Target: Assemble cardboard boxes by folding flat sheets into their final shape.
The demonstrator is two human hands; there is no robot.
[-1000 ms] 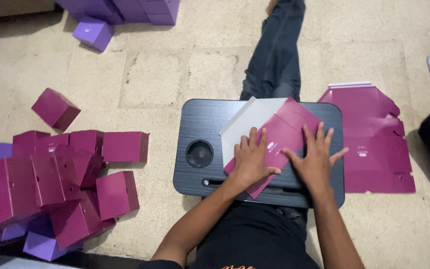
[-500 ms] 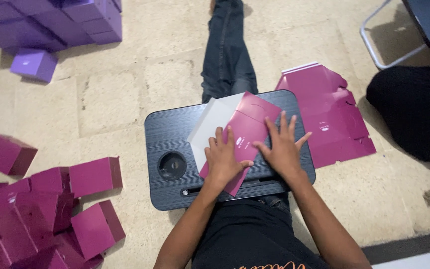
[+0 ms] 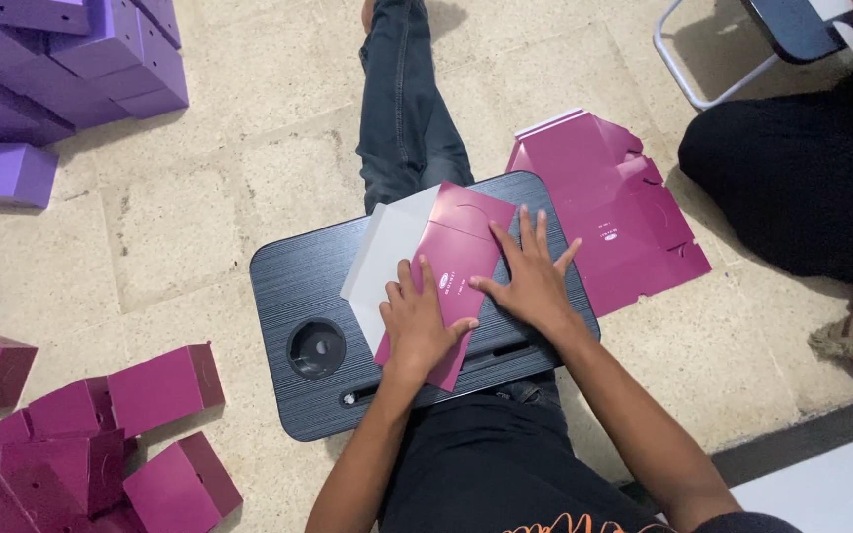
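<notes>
Here, both the left hand (image 3: 419,326) and right hand (image 3: 530,281) press flat, fingers spread, on a magenta flat-folded cardboard box blank (image 3: 456,259) lying on the dark grey lap desk (image 3: 293,286). Right of the desk lie more magenta blanks (image 3: 609,212); left, assembled magenta boxes (image 3: 165,387).

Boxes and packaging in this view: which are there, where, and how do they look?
Flat magenta carton blank: on the dark lap tray, pressed by left hand and right hand.
Unfolded magenta blanks: floor, right of the tray.
Folded magenta boxes: lower left.
Purple boxes: upper left.
</notes>
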